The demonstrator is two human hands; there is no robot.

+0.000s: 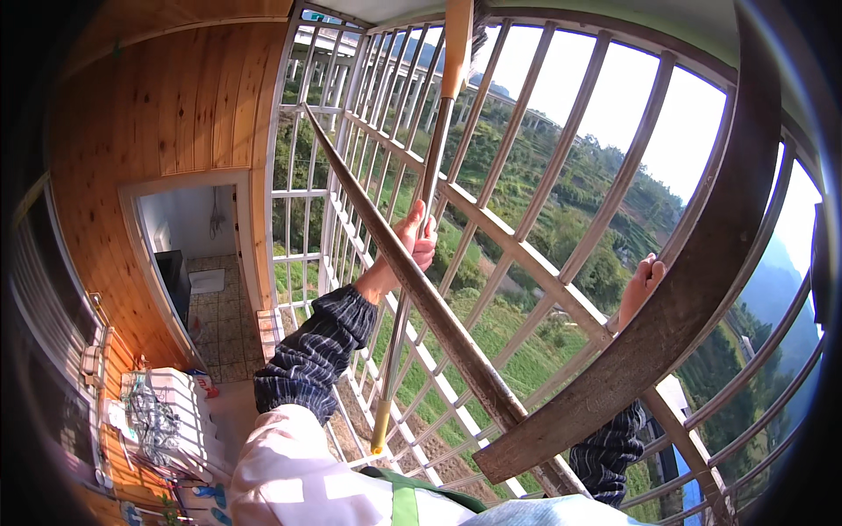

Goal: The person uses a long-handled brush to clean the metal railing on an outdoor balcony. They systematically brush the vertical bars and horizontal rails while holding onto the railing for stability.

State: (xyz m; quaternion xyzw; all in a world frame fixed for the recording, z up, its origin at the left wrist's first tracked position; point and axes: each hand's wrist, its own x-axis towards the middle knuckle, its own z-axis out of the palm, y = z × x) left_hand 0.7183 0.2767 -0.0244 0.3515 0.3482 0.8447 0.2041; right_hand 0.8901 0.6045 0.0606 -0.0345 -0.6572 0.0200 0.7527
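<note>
My left hand (416, 244) is closed around the metal handle (399, 329) of a brush or broom. The handle's yellow lower end (381, 421) points down, and the yellow brush head (458, 46) with dark bristles is at the top of the view. Over on the right, my right hand (639, 289) has its fingers curled around a bar of the metal grille (691, 223); a wide dark beam (664, 342) hides part of that hand and forearm. A worn metal pole (421, 283) runs diagonally in front of my left wrist.
Barred grille panels (513, 243) enclose the space, with green fields and an elevated bridge (408, 98) beyond. On the left is a wood-panelled wall (197, 105) with an open doorway (210, 276). Below lie a pale covered pile with tangled cords (158, 414) and blue slippers (210, 492).
</note>
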